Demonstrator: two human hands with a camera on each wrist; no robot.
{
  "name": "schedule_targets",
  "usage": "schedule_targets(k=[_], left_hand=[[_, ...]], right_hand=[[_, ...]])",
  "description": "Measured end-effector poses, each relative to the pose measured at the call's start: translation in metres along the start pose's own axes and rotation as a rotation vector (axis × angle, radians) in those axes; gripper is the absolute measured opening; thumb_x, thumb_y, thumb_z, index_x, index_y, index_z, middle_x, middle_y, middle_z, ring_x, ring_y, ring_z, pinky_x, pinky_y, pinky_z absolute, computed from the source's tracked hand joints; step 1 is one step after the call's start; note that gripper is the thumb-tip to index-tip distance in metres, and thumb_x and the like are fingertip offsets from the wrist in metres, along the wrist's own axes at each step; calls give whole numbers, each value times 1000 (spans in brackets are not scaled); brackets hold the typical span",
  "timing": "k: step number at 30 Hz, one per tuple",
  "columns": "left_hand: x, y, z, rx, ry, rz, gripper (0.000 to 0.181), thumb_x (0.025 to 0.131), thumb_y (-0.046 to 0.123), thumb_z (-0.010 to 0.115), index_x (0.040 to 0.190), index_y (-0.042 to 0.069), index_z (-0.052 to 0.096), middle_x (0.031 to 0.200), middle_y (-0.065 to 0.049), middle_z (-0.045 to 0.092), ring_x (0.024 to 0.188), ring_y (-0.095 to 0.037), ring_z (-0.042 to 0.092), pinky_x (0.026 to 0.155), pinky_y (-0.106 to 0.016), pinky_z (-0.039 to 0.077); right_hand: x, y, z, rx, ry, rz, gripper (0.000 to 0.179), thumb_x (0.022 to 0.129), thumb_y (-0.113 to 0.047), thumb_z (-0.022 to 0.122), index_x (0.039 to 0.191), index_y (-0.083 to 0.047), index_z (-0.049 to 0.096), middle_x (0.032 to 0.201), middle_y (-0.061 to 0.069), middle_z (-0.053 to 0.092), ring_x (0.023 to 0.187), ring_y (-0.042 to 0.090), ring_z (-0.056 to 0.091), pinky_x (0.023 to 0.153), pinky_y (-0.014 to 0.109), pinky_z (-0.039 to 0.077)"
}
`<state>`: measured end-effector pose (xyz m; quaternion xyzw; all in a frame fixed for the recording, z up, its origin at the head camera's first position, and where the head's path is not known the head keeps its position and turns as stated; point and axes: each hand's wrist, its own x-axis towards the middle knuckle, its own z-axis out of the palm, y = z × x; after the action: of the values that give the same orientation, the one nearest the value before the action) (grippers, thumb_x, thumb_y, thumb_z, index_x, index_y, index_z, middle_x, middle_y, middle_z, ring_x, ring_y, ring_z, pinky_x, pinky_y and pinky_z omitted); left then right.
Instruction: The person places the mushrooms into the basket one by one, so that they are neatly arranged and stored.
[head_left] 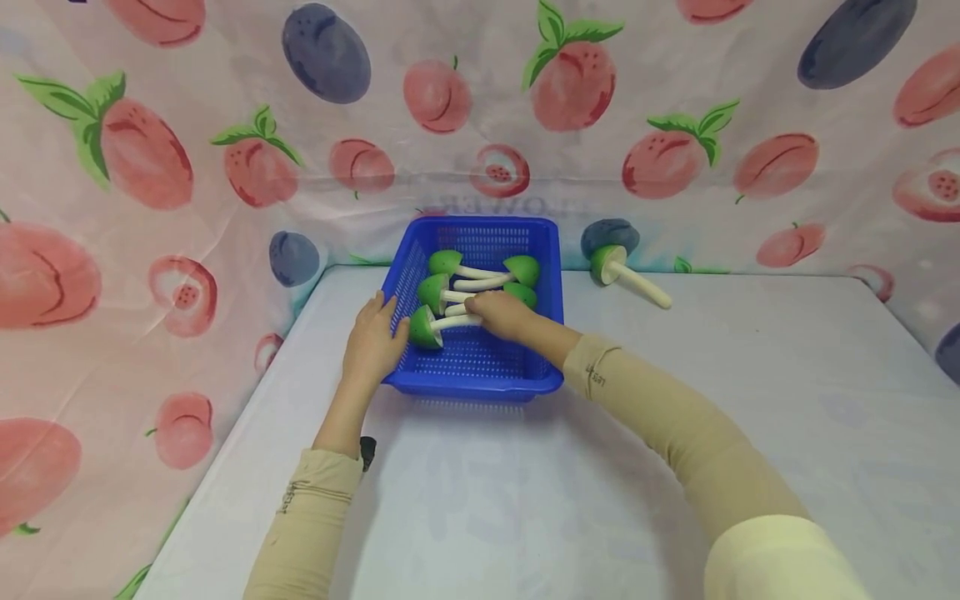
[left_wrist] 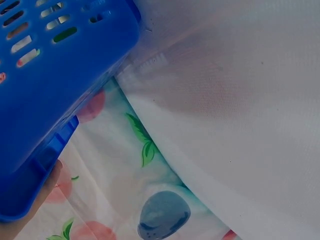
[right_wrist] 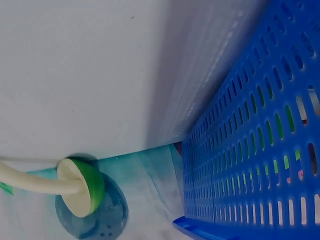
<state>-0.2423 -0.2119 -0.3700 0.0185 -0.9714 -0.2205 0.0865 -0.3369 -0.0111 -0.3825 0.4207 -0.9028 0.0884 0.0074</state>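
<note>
A blue plastic basket [head_left: 472, 385] with slotted walls holds several toy mushrooms with green caps and white stems. My left hand [head_left: 372, 342] grips its left rim, thumb on the inner side and fingers along the outside. Inside the basket, my right hand [head_left: 501, 315] reaches over the stems with its fingers curled down among them. It pinches a stem there; which mushroom that stem belongs to I cannot tell. The front-left mushroom [head_left: 425, 327] lies with its stem end right at the fingertips. A green cap [head_left: 519, 293] shows partly behind the right hand.
Another green-capped toy mushroom [head_left: 609, 264] lies outside the basket, right of it near the table's back edge, stem pointing right. A white cloth covers the table [head_left: 750, 375]. Behind and to the left hangs a fruit-print curtain [head_left: 465, 50]. The right forearm crosses the basket's right rim.
</note>
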Motion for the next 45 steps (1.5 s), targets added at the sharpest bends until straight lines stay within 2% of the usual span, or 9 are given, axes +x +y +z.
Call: schedule_targets(k=[5,11,20,23,27,30,34,37,45], left_hand=[[-2,-2,-1,3,8,1,53,98,27,45,139,-6,39,151,-26,26,141,-41,25,115,-51,24],[-3,-3,1,8,-4,3,55,97,29,46,139,-6,39,151,-26,26,141,-41,24,115,-52,24],[0,0,1,7,-15,0,55,97,30,47,140,-5,39,152,-26,24,141,-41,23,114,-53,25],[0,0,0,12,-13,-2,55,97,30,47,140,-5,39,152,-26,24,141,-42,23,114,-54,25],[0,0,0,11,-13,-1,55,97,30,47,140,-5,39,152,-27,24,141,-42,23,113,-55,25],[0,0,2,6,-15,-3,55,97,30,47,140,-5,39,151,-27,24,141,-42,23,113,-55,25],[-1,-2,2,2,-10,-10,55,97,30,48,139,-4,40,152,-27,24,141,-42,23,113,-55,25],[-2,-2,2,5,-14,-15,56,97,30,48,140,-4,40,152,-26,24,141,-42,22,113,-55,24],[0,-1,2,7,-25,-12,56,97,31,46,140,-4,38,152,-26,22,142,-42,21,114,-55,24]], right_hand=[[3,-2,5,-84,23,-15,17,84,10,52,91,-3,60,89,14,68,85,28,66,70,38,55],[3,0,7,-9,-14,42,16,86,7,55,97,0,63,96,14,68,86,27,66,71,34,54],[2,3,1,36,-18,54,25,84,0,65,109,0,62,111,15,67,98,29,66,83,35,55],[4,2,3,15,-70,31,29,85,-5,65,114,-1,63,113,15,66,103,28,64,88,35,54],[6,1,8,-71,-123,-43,20,87,-6,62,106,-3,66,105,14,68,99,28,65,87,36,53],[7,0,12,-107,-87,-53,10,89,-7,59,96,-4,66,97,13,69,93,29,66,82,37,54],[8,-2,14,-108,-33,8,12,88,-7,62,98,-3,65,99,13,70,93,29,66,82,37,54],[8,-4,13,-125,-38,39,17,86,-8,65,101,-1,65,102,14,69,95,28,66,82,38,55],[5,-4,9,-115,-34,45,14,89,-14,63,99,-3,65,100,12,70,94,27,67,80,37,55]])
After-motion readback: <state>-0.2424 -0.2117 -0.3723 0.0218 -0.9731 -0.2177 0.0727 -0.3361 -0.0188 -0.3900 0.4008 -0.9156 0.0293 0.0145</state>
